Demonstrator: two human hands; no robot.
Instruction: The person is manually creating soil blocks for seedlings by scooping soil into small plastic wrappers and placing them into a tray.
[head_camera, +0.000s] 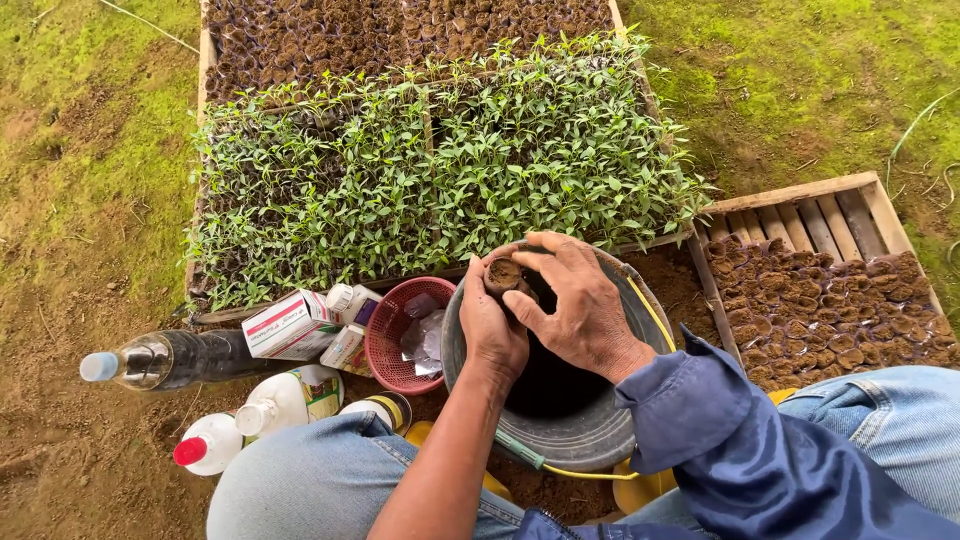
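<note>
My left hand cups a small brown leaf pot filled with soil over the far rim of a dark grey bucket. My right hand reaches over from the right, its fingers on the top of the same little pot. The bucket sits between my knees and holds dark soil. A yellow and green cord runs along the bucket's right and near rim.
A wooden bed of green seedlings lies ahead, with empty soil pots behind it. A wooden crate of filled pots stands at the right. At the left are a red basket, small boxes and several bottles.
</note>
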